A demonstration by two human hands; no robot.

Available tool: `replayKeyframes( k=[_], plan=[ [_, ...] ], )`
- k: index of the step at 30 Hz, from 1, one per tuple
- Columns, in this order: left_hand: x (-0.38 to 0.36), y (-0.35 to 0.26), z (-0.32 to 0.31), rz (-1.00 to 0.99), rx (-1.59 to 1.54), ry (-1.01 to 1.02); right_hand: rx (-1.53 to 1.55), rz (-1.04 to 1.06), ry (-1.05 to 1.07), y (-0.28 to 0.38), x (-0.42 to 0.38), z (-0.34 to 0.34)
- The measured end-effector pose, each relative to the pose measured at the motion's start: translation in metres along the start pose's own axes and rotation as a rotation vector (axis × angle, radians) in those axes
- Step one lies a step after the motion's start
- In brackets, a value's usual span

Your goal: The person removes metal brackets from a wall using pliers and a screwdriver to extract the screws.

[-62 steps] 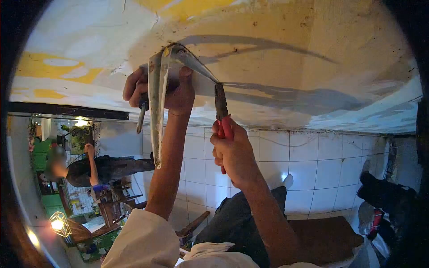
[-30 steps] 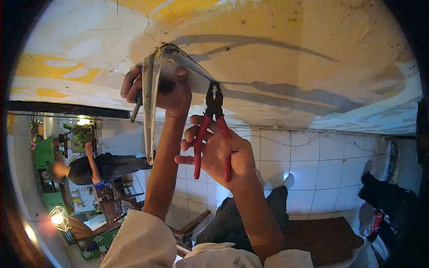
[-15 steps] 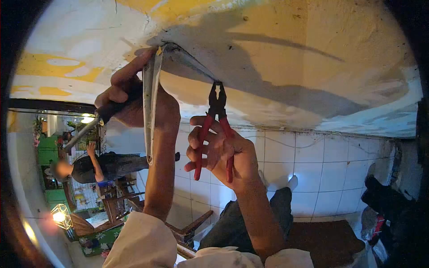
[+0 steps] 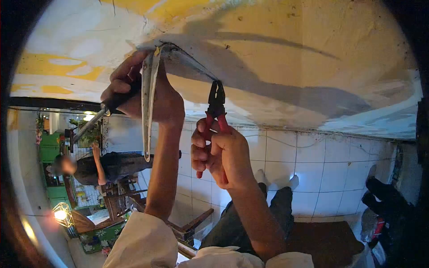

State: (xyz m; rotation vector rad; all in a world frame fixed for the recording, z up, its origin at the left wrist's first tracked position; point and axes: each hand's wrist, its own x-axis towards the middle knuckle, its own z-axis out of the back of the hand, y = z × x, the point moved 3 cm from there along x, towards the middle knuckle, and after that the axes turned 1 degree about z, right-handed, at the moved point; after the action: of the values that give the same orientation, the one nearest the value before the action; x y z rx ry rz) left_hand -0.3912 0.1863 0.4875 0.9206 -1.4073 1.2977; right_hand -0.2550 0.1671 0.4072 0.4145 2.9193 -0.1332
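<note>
One pair of pliers (image 4: 216, 105) has narrowed — two red handles (image 4: 209, 126), the right hand (image 4: 230, 154) curled round them, tip at one bracket (image 4: 148, 107). The left hand (image 4: 158, 105) clasps one screwdriver (image 4: 124, 98).

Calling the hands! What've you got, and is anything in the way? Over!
Left hand: gripping screwdriver. Right hand: gripping pliers, jaws at one end of bracket. Bracket crosses in front of left hand. Over.
</note>
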Motion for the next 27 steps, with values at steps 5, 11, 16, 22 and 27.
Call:
replayKeyframes(
  k=[5, 11, 16, 22, 27],
  plan=[
    [-0.046, -0.027, 0.040, 0.560, -0.313, 0.086, -0.529, 0.064, -0.294, 0.007, 0.001, 0.016],
    [-0.113, -0.065, 0.052, 1.241, -0.402, 0.183, -1.207, 0.316, -0.435, 0.023, -0.002, 0.011],
    [-0.136, -0.058, 0.041, 1.711, -0.934, 0.065, -1.103, 0.398, -0.421, 0.020, 0.002, 0.015],
    [-0.112, -0.061, 0.048, 1.615, -0.550, 0.209, -0.692, 0.102, -0.388, 0.017, -0.013, 0.010],
    [-0.070, -0.078, 0.047, 1.648, -0.301, 0.421, 0.062, 0.042, 0.120, 0.000, -0.001, 0.024]
  ],
)
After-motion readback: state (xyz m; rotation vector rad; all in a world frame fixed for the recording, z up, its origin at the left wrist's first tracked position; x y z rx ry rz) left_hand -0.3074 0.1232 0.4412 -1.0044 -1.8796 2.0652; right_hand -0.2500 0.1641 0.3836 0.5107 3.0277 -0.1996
